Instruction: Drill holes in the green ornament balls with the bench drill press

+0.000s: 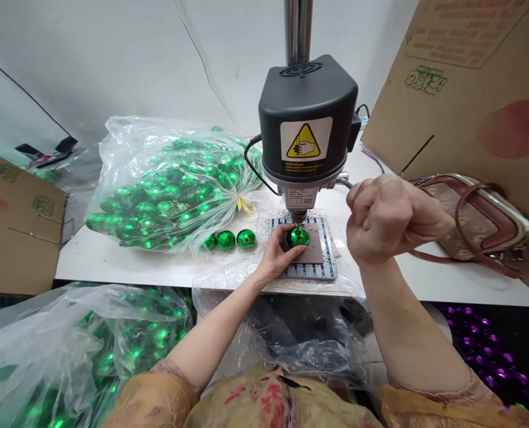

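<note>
Under the black drill press [306, 113], a shiny green faceted ball [299, 236] rests on a brown board [313, 252] over the slotted metal base [329, 268]. My left hand [279, 252] holds this ball from the left between thumb and fingers, and the drill's tip meets the top of the ball. On the right, my right hand [380, 217] is closed round the press's lever [345, 180], most of which it hides. Several more green balls [246, 239] lie in a row on the table, left of the base.
A clear bag of green balls [166, 190], tied with yellow, lies at the back left. Another bag [126, 339] is lower left. Cardboard boxes [15, 226] flank the table [126, 268]. A handbag [482, 220] lies right. Purple balls [491, 351] are lower right. Dark shavings surround the base.
</note>
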Motion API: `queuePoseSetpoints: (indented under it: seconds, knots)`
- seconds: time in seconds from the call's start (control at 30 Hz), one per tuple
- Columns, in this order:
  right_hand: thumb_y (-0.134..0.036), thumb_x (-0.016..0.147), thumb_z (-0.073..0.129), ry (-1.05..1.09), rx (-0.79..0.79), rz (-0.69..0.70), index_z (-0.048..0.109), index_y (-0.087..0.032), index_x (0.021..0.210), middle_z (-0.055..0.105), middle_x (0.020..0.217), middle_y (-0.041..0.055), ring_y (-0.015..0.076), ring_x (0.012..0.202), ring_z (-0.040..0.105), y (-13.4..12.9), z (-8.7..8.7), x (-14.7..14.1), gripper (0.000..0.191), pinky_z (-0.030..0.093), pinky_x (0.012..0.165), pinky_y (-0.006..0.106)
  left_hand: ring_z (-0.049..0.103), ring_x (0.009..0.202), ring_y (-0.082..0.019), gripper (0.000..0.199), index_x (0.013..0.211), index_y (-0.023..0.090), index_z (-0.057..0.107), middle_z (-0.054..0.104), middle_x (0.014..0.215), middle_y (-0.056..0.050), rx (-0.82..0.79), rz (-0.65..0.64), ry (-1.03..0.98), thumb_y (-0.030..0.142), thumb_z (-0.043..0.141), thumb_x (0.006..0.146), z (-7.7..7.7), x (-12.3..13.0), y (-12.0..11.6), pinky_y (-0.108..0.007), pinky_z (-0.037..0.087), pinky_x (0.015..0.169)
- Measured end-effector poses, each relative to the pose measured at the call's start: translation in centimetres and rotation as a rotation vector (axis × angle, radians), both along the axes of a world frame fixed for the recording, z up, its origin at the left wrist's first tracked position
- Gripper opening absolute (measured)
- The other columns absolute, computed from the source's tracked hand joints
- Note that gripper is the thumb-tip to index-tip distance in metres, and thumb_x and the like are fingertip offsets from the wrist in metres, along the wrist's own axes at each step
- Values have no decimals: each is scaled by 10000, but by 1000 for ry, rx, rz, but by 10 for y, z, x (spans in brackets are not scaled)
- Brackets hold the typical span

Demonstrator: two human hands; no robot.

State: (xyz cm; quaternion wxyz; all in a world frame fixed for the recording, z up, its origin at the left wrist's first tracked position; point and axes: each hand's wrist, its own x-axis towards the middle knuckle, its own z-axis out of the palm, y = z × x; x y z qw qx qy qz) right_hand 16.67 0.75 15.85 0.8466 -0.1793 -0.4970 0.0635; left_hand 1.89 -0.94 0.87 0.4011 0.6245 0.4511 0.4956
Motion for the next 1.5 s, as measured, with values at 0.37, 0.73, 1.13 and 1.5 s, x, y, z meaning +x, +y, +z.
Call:
queuePoseSetpoints:
  seconds: [0.37, 0.73, 1.13, 1.5]
  knots:
    - [-179, 813, 572, -93, 133, 16, 118, -180, 555, 199, 448, -57, 31, 385, 246, 2, -16, 6, 522, 264, 405, 262, 622, 1151, -267, 551, 1200, 187, 570, 653, 1192, -106, 3, 10, -4, 465, 792, 779, 4, 2, -2, -419, 494, 1014]
    - [-147, 788, 572, -145, 179, 31, 175, -174, 505, 286, 436, -64, 35, 377, 280, 1, -31, 9, 488, 298, 400, 264, 625, 1128, -252, 522, 1175, 190, 573, 660, 1169, -94, 16, 20, 5, 442, 797, 777, 2, 0, 0, -399, 493, 999]
    - [-255, 872, 590, 4, -265, 22, 384, -206, 465, 286, 442, -52, 64, 413, 310, -1, 47, -1, 458, 229, 457, 311, 632, 1109, -246, 492, 1169, 205, 582, 659, 1168, -100, 79, 67, 20, 421, 793, 781, 8, 2, -5, -410, 495, 979]
    - [-276, 865, 604, -3, -186, 57, 367, -203, 484, 327, 417, -55, 63, 390, 318, 1, 44, 1, 455, 232, 431, 298, 617, 917, -230, 371, 1198, 282, 641, 676, 1124, -124, 689, -380, 897, 458, 679, 874, -11, -16, -110, -379, 510, 811]
